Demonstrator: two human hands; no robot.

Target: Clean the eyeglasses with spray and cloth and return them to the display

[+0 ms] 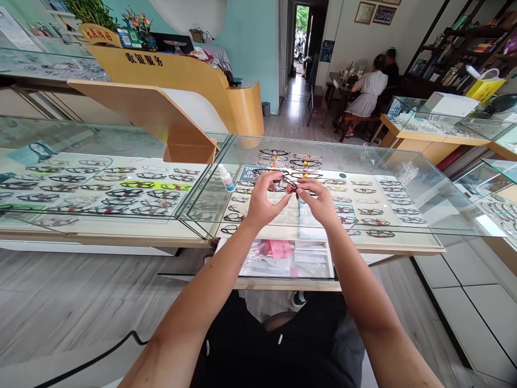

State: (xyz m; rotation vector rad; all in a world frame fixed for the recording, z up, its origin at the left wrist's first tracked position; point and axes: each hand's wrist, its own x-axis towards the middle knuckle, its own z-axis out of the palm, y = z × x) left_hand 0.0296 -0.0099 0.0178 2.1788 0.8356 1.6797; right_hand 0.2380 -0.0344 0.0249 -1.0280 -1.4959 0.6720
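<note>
Both my hands are raised over the glass display case [398, 156], holding one dark-framed pair of eyeglasses [291, 186] between them. My left hand [262, 202] pinches the left side of the frame with thumb and fingers. On the right side, the fingers of my right hand [317, 199] close round the frame near a hinge or temple; the exact grip is too small to make out. Beneath them, rows of eyeglasses [375, 221] lie inside the case. A small white spray bottle [226, 179] stands left of my left hand.
Below the case, a drawer [331, 264] is pulled out towards me, holding a pink packet [278, 249] and plastic bags. A wooden stand [189, 148] rises on the left case. Two people [369, 89] sit at a table far back.
</note>
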